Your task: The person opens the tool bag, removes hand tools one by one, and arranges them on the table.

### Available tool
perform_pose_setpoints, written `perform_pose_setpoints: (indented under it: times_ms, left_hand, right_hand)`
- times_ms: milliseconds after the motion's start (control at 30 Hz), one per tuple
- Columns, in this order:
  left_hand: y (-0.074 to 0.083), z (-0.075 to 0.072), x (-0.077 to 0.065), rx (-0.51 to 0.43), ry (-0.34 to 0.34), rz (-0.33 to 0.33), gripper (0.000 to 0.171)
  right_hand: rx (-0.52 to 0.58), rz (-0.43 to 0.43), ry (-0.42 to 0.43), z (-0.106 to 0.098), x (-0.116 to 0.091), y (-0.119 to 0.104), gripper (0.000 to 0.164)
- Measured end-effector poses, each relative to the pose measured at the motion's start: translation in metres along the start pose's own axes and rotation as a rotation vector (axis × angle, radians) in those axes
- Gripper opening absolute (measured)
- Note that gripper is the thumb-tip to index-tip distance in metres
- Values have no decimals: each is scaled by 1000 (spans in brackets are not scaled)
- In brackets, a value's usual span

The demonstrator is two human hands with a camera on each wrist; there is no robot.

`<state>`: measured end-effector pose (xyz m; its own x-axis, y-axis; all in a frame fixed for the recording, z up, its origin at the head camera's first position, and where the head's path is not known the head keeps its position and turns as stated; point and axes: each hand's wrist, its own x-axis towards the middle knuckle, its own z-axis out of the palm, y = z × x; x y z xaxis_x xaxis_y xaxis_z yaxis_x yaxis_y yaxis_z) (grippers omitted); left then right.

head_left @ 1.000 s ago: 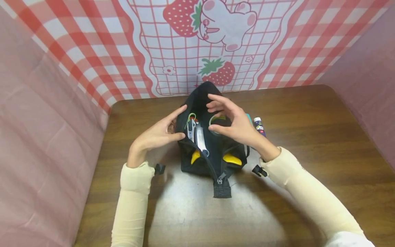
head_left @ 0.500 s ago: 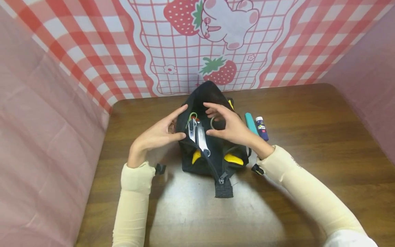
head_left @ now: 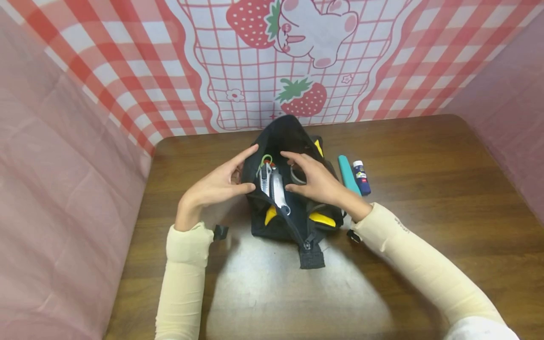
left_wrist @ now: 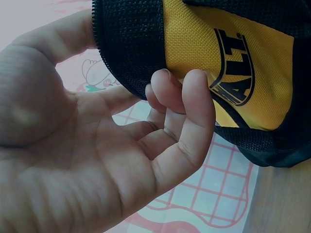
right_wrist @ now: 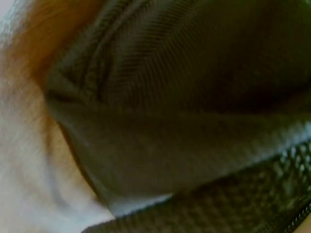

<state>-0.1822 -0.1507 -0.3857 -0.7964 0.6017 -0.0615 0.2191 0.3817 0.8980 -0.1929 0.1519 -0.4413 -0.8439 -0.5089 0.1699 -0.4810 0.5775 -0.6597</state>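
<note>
A black-and-yellow tool bag (head_left: 278,225) stands unzipped on the table, mouth upward. My left hand (head_left: 214,186) grips the left rim. In the left wrist view, its curled fingers (left_wrist: 199,97) touch the yellow side panel (left_wrist: 262,63), while the thumb tip is hidden by the zipped edge. My right hand (head_left: 316,179) reaches over the right rim into the mouth, thumb and index finger apart around a pale ring (head_left: 299,181), perhaps a tape roll. Whether it grips the ring is hidden. Two utility knives (head_left: 277,189) and a green-handled tool (head_left: 267,159) lie inside. Dark fabric (right_wrist: 170,141) fills the right wrist view.
Right of the bag lie a teal stick-like object (head_left: 348,174) and a purple glue stick (head_left: 361,178) with a white cap. Behind the wooden table (head_left: 425,189) hangs a strawberry-print cloth (head_left: 238,66). A zip-end tab (head_left: 312,257) points toward me.
My right hand has moved down and slightly left into the bag mouth, its thumb and index drawing closer. The ring sits a little lower. The teal object and glue stick have come into fuller view.
</note>
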Motion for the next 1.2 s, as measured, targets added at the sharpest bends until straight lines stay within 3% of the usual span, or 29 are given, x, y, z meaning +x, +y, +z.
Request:
perform_pose_setpoints:
  times_ms: [700, 1200]
  left_hand:
    - [1, 0, 0, 24, -16, 7, 95]
    - [1, 0, -1, 24, -13, 2, 96]
  right_hand:
    - [-77, 134, -109, 7, 1, 5, 88]
    - [-57, 95, -116, 8, 0, 3, 89]
